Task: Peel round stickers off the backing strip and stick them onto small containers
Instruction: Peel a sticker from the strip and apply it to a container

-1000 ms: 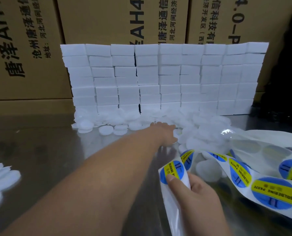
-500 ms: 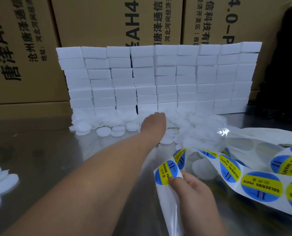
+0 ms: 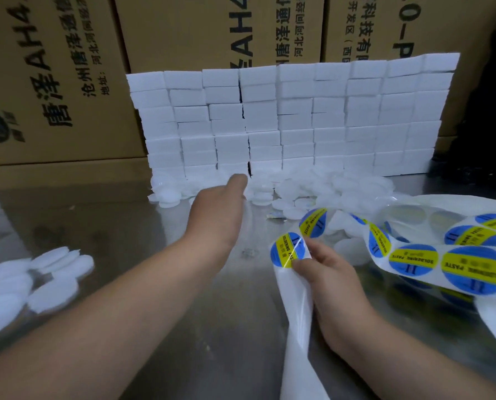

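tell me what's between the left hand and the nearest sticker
Only bare metal table lies between the left hand and that sticker, on the strip the right hand grips; head view shows it.

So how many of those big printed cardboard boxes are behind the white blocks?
3, side by side: left box, middle box, right box. A plain carton shows below the left one; more could be hidden behind the white blocks.
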A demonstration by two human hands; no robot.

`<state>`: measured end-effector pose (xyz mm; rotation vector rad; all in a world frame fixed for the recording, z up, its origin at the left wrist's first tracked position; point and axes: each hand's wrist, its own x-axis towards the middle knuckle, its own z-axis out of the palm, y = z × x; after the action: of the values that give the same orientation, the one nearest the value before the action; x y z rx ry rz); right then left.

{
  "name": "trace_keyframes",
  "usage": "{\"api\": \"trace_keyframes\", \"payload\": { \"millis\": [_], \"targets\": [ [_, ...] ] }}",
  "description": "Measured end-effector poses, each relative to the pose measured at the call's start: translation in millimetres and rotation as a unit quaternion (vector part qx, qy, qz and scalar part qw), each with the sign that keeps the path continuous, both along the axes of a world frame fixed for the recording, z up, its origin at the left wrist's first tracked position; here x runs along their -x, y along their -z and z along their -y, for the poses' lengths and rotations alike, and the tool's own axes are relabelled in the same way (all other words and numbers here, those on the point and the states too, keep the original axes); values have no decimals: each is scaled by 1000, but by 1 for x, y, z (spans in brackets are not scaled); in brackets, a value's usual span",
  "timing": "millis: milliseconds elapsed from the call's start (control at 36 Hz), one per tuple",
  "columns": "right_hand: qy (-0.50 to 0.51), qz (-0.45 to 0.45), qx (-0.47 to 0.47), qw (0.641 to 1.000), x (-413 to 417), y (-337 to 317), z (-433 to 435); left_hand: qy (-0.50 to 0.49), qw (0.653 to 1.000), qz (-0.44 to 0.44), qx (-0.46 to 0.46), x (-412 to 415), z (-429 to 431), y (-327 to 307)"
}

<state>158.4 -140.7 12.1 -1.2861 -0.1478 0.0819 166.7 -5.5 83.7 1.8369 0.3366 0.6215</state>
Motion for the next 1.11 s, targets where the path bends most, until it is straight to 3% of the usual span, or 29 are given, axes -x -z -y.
{"api": "trace_keyframes", "payload": {
  "millis": [250, 361, 444, 750, 1111],
  "targets": [
    [-24, 26, 15, 999, 3, -3, -1, 47, 985, 46, -160, 43, 14, 54],
    [-20, 48, 32, 998, 2, -2, -1, 31, 942, 89, -321, 48, 6, 54],
    [-39, 70, 38, 996, 2, -3, 0, 32, 925, 73, -371, 49, 3, 58],
    [-129, 81, 19, 988, 11, -5, -1, 45, 931, 66, -357, 50, 2, 65],
    [-129, 113, 70, 983, 14, -4, -3, 23, 947, 68, -313, 49, 2, 66]
  ]
}}
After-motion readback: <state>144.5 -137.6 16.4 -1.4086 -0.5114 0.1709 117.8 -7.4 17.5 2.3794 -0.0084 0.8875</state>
